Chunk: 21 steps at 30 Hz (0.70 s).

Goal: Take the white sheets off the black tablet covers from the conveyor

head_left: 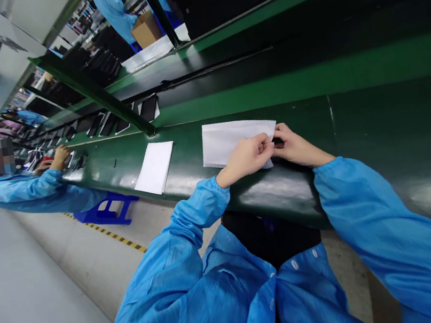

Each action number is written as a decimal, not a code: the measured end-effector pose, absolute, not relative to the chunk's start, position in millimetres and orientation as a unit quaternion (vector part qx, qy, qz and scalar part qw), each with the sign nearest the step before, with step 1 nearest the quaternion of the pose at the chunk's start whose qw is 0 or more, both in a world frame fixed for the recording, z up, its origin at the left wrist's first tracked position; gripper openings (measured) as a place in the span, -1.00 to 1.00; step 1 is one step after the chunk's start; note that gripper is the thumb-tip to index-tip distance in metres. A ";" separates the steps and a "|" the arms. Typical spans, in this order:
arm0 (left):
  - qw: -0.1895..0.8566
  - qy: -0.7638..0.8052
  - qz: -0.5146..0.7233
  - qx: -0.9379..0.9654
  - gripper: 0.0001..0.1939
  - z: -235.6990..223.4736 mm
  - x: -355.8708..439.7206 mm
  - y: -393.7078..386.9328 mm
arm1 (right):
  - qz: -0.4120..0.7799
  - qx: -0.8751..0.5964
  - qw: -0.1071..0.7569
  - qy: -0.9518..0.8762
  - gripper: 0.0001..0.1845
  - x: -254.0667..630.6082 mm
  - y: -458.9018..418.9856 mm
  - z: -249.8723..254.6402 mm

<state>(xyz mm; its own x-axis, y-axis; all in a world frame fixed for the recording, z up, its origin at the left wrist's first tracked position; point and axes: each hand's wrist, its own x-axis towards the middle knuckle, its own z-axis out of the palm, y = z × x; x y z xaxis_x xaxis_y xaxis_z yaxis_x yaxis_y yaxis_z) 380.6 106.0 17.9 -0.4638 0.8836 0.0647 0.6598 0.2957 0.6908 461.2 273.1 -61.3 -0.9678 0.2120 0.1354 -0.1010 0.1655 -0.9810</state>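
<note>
"Left hand point(247, 155) first. What is it doing?"

"It pinches the paper point(219, 143) near the right end. The fingers are bent in, tips close together."

"And the right hand point(292, 145)?"

"It is at that same end, by the top corner. The thumb and a finger curve in, with a small dark gap between them. I can't tell if they hold the paper, because the tips are partly hidden."

"Where is the paper?"

"On the green bench point(188, 155), in front of the person in blue sleeves point(205, 203). It is longer than it is tall."

"What does it look like?"

"White, thin and flat, with soft, faint creases. The top right corner is lifted a bit, and a bit pokes out under the left hand."

"What else is near?"

"A white stack point(154, 168) sits to the left, apart from the paper. Its top is plain white too."

"Can you read any words?"

"The paper's face is plain white. The black things point(148, 108) behind the stack are too small and blurry to read."
</note>
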 end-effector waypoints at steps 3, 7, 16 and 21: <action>0.164 0.776 0.338 0.506 -0.74 10.3 379.7 102.4 | 0.681 -0.053 0.123 -0.720 -0.35 460.9 273.7 -60.3; 0.113 0.766 0.279 0.568 -0.66 -2.3 378.3 81.1 | 0.716 -0.115 0.123 -0.677 -0.38 460.6 271.5 -57.0; 0.033 0.827 0.182 0.531 -0.44 -40.8 353.1 37.1 | 0.746 -0.200 0.084 -0.630 -0.66 470.5 270.6 -29.3; 0.032 0.791 0.187 0.582 -0.26 -52.0 340.4 65.8 | 0.723 -0.342 0.110 -0.590 -0.72 471.8 270.6 -6.4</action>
